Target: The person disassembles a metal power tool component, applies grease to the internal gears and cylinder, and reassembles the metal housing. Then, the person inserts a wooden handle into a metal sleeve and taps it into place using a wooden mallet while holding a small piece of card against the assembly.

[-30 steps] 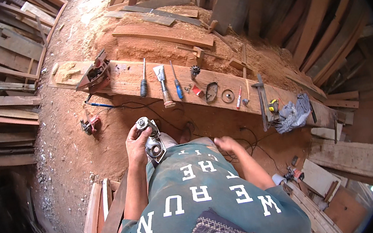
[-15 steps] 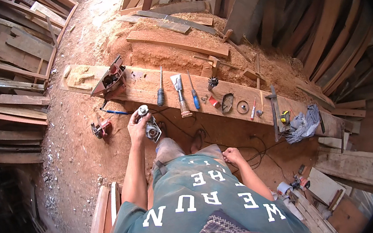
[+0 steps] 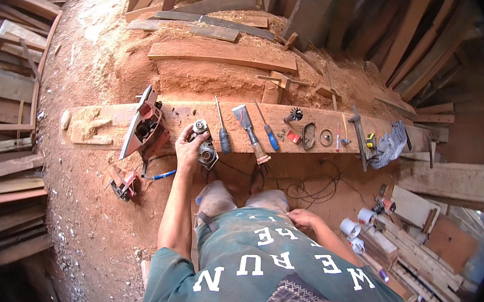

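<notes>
My left hand (image 3: 186, 150) grips a grey metal housing with round openings (image 3: 207, 151), held over the near edge of a long wooden plank (image 3: 190, 109). My right hand (image 3: 302, 218) rests by my right hip against the shirt, fingers curled; whatever is in them is hidden. Left of the held part, a power tool body, apparently a planer (image 3: 148, 125), lies tilted on the plank. To the right lie a dark-handled screwdriver (image 3: 224, 140), a wide chisel (image 3: 247, 125), a blue-handled screwdriver (image 3: 271, 139), a black fan wheel (image 3: 294, 115) and a red piece (image 3: 293, 137).
Farther right on the plank are a dark loop (image 3: 309, 136), a ring (image 3: 326, 137), a metal bar tool (image 3: 359, 133), a yellow tape measure (image 3: 371, 141) and a grey cloth (image 3: 390, 147). A red part (image 3: 125, 187) and a black cable (image 3: 322, 187) lie on the ground. Boards stand behind.
My left hand has carried the metal housing up and right, over the plank's edge beside the dark screwdriver. My right hand has drawn slightly closer to my body. The view has shifted.
</notes>
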The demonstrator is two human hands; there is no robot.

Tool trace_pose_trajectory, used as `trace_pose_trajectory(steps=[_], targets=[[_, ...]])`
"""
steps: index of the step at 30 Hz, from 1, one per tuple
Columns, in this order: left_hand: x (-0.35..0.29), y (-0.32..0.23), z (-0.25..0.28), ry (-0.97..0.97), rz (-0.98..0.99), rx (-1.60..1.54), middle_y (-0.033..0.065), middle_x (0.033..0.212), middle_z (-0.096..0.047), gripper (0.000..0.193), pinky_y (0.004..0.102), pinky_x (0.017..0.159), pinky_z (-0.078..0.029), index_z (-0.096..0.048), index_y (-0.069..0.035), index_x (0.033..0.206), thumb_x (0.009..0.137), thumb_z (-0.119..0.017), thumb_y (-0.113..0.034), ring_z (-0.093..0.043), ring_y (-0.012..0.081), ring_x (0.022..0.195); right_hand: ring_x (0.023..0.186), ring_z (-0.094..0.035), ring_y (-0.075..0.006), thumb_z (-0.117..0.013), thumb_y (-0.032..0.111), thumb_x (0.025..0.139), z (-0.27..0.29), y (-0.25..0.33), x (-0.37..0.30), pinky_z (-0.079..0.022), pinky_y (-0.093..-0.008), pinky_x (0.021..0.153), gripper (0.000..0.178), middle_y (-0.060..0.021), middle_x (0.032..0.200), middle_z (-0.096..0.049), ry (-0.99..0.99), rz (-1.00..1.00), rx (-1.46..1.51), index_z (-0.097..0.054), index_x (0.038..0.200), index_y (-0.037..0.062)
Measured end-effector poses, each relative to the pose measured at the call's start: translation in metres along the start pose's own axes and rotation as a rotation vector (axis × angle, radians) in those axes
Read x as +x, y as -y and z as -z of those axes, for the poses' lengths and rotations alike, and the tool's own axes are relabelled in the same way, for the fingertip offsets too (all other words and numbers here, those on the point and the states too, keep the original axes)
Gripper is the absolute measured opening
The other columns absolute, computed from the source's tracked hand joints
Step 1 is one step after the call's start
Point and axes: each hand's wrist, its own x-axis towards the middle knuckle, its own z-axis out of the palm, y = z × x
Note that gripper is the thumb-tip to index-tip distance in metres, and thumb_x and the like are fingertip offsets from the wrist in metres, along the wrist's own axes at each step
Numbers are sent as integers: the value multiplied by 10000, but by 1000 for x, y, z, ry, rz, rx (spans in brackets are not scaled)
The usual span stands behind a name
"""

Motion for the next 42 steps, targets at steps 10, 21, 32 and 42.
trace_pose_trajectory(steps=[10, 21, 32, 42], targets=[[-39, -79, -18, 255, 143, -25, 49, 1185, -760, 496, 305, 926, -580, -686, -16, 1334, 868, -853, 3, -710, 139, 1052, 1155, -688, -256, -807, 129, 901, -31, 276, -143, -565, -375, 957, 598, -159, 1296, -682, -378, 999, 13, -584, 1447, 31], [-89, -154, -41, 576, 46, 92, 157, 1468, -591, 818, 372, 1005, -589, -412, -60, 1584, 879, -818, 30, -685, 235, 1200, 1109, -736, -365, -857, 136, 871, -7, 359, -215, -582, -420, 971, 715, -222, 1239, -736, -485, 1472, -120, -553, 1515, 85], [-130, -157, -56, 653, 343, -337, 176, 1439, -594, 912, 410, 846, -638, -212, -96, 1689, 1000, -688, -458, -741, 285, 1017, 1178, -718, -232, -907, 60, 822, -3, 349, -250, -549, -356, 1043, 745, -152, 1243, -739, -463, 1505, 71, -564, 1482, 17], [-123, -163, -50, 559, 30, -34, 118, 1352, -628, 794, 318, 804, -608, -294, -109, 1670, 1074, -607, -530, -717, 183, 928, 1013, -737, -361, -909, 84, 768, -3, 335, -259, -580, -425, 910, 580, -185, 1113, -740, -775, 1553, -301, -672, 1291, 10]])
